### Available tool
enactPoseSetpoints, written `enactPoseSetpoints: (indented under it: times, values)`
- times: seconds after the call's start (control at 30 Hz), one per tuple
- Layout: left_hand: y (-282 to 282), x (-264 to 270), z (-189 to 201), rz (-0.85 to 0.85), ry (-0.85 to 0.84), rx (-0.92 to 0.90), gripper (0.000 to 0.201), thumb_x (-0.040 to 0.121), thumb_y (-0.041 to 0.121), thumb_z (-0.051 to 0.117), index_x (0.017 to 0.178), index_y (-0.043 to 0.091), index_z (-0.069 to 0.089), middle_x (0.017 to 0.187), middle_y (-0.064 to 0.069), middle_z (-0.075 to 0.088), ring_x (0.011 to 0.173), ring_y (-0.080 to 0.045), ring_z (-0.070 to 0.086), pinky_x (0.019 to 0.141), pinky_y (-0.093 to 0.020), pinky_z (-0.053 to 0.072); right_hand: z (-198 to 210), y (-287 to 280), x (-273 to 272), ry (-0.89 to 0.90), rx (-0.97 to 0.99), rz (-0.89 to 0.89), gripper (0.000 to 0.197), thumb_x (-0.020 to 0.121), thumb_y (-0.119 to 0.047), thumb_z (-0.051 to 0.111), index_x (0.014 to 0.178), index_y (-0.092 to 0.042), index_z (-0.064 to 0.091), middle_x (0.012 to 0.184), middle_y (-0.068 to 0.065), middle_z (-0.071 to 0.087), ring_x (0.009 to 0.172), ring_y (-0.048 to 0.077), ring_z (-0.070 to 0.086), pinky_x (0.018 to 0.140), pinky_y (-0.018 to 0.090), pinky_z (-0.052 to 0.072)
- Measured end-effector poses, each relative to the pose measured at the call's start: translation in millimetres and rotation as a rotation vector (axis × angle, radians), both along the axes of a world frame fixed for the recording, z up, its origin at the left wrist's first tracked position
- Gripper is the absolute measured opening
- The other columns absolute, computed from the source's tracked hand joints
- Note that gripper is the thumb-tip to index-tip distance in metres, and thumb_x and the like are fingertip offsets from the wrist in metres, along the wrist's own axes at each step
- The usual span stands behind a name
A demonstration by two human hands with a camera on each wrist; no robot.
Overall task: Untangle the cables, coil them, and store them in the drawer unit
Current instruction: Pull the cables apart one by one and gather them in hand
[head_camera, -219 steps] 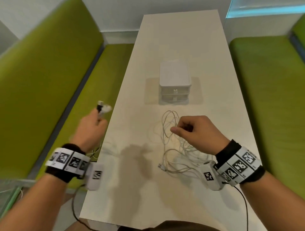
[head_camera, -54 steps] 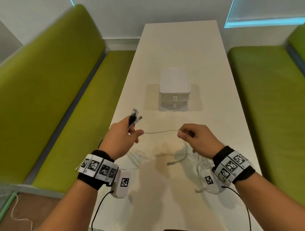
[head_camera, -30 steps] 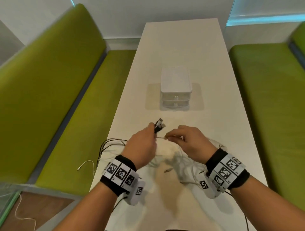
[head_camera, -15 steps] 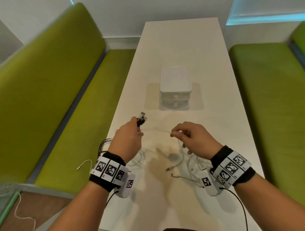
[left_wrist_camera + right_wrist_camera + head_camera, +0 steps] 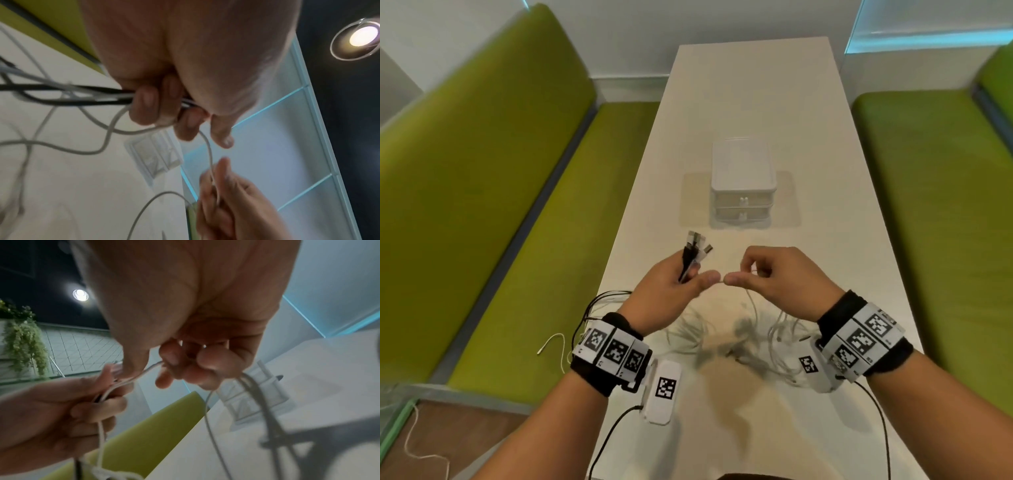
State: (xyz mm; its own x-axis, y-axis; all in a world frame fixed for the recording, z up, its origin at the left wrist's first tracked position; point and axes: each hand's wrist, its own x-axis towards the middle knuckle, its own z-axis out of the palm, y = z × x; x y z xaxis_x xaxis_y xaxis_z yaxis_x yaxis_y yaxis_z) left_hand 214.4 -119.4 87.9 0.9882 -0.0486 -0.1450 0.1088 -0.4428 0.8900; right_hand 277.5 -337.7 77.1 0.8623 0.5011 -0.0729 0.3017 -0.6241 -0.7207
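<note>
- I am working on the cables (image 5: 726, 339), which are lying in a loose white tangle on the table (image 5: 756, 102) just under my wrists, with a few dark strands trailing off the table's left edge.
- My left hand (image 5: 671, 291) is gripping a bundle of plug ends (image 5: 697, 245), black and white, fingers curled round them so the connectors are sticking up past my knuckles; the left wrist view is showing those cords running out of my fist.
- My right hand (image 5: 777, 277) is pinching one thin white strand (image 5: 208, 149) between thumb and forefinger, the other fingers curled in; my two thumbs are almost touching.
- The drawer unit (image 5: 743, 185) is standing beyond my hands, apart from the cables, both drawers looking closed.
- I judge the risk is pulling this strand while it is looped through the pile: a knot could tighten, or the whole heap could be dragged toward the edge, where the hanging strands are already adding pull.
- The grip on the plugs could also be slipping if I tug sideways, letting sorted ends fall back into the tangle.
- Compared with half a second ago, my hands are much closer together, and the stretch of strand that was spanning between them is now gathered to a short bit.
</note>
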Motion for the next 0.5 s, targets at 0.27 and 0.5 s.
enactPoseSetpoints:
  times: [0.27, 0.5]
  values:
    - [28, 1, 5, 0.239, -0.068, 0.387, 0.038, 0.088, 0.034, 0.076, 0.073, 0.023, 0.042, 0.061, 0.01, 0.046, 0.052, -0.009, 0.042, 0.054, -0.03, 0.034, -4, -17, 11, 0.056, -0.135, 0.051, 0.033, 0.1, -0.046, 0.051, 0.073, -0.027, 0.059, 0.068, -0.002, 0.064, 0.067, 0.015, 0.06, 0.073, 0.042, 0.052]
    - [-11, -5, 0, -0.014, -0.121, 0.445, 0.02, 0.096, 0.037, 0.062, 0.104, 0.025, 0.049, 0.085, 0.015, 0.058, 0.066, -0.004, 0.057, 0.062, -0.024, 0.038, -13, 5, -2, 0.019, 0.042, 0.008, 0.028, 0.091, -0.066, 0.055, 0.103, -0.049, 0.074, 0.089, -0.023, 0.073, 0.085, 0.002, 0.065, 0.079, 0.041, 0.055]
